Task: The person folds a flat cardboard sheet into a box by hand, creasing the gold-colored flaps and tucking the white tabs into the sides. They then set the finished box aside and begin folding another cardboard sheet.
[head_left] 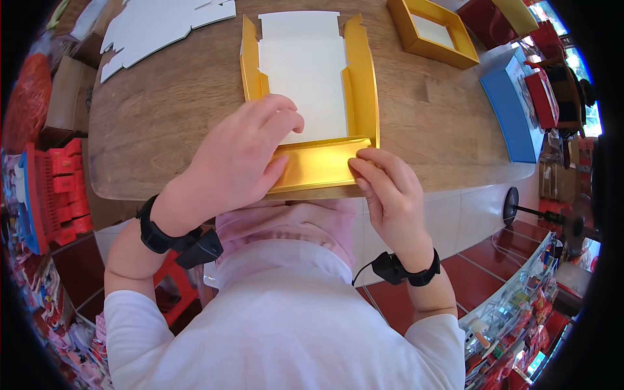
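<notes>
A partly folded gold cardboard box (361, 84) with a white inside lies on the wooden table in front of me. Its two long sides stand up, and the far end lies flat with its white face up. The near gold wall (318, 166) is raised along the table's front edge. My left hand (250, 146) grips this wall near its left corner, thumb on the outer face and fingers curled over the inside. At the right corner, my right hand (387, 182) pinches the wall's end between thumb and fingers. The left corner is hidden behind my left hand.
White flat card blanks (162, 29) lie at the table's far left. A finished gold box tray (435, 32) sits at the far right, with a blue box (513, 104) at the right edge. Red boxes (68, 188) fill a crate on the left.
</notes>
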